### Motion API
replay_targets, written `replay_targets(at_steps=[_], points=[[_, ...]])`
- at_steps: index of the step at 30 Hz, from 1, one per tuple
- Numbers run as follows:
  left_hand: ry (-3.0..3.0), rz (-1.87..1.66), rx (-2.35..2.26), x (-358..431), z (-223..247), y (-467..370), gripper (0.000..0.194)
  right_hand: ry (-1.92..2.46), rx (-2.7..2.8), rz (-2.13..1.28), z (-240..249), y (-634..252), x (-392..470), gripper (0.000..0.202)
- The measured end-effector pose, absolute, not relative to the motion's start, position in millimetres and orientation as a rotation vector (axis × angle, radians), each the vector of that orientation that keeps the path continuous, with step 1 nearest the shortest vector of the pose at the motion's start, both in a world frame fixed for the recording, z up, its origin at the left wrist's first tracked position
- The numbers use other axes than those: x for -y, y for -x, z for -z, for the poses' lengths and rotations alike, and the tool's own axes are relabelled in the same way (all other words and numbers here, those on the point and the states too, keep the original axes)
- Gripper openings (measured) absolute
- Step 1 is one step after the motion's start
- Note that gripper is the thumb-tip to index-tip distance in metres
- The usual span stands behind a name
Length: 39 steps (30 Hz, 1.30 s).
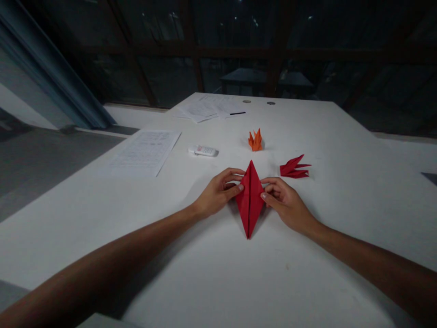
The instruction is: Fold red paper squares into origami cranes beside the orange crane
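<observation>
A red folded paper (250, 200), diamond-shaped with a slit down its middle, is held over the white table between both hands. My left hand (221, 191) grips its left edge, thumb on the front and fingers behind. On the opposite edge, my right hand (285, 200) pinches the paper with its thumb in front and fingers curled behind. Beyond the hands stands an orange folded paper figure (256, 140). A smaller red folded paper figure (295, 167) with pointed ends lies past my right hand.
A white tube-like item (203, 151) lies beyond my left hand. Printed sheets (146, 151) rest at the left, with more papers (205, 109) and a black pen (237, 113) farther back. Two small round objects (246, 101) sit near the far edge of the table (273, 282).
</observation>
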<state>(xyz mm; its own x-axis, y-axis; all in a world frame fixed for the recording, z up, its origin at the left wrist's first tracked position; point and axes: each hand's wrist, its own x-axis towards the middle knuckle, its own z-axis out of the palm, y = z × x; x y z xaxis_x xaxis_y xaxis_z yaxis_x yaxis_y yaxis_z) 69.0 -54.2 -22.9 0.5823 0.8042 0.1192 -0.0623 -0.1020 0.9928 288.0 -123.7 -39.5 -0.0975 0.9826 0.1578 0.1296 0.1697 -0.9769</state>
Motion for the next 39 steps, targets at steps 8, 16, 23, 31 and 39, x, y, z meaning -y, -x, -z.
replay_targets(at_steps=[8,16,23,31,39], points=[[-1.441,-0.822,-0.636,57,20,-68,0.059,1.145,1.469,-1.033,41,-289,125,0.017],[-1.500,-0.899,-0.698,62,19,-67,0.080,1.210,1.494,-0.915,39,-286,125,0.017],[-1.773,-0.714,-0.770,68,19,-72,0.064,1.274,1.486,-0.862,41,-287,123,0.010],[-2.290,-0.544,-1.029,67,12,-60,0.037,1.460,1.722,-0.503,37,-293,129,0.018],[-2.714,-0.468,-0.756,74,8,-60,0.045,1.552,1.966,-0.344,36,-289,133,0.027]])
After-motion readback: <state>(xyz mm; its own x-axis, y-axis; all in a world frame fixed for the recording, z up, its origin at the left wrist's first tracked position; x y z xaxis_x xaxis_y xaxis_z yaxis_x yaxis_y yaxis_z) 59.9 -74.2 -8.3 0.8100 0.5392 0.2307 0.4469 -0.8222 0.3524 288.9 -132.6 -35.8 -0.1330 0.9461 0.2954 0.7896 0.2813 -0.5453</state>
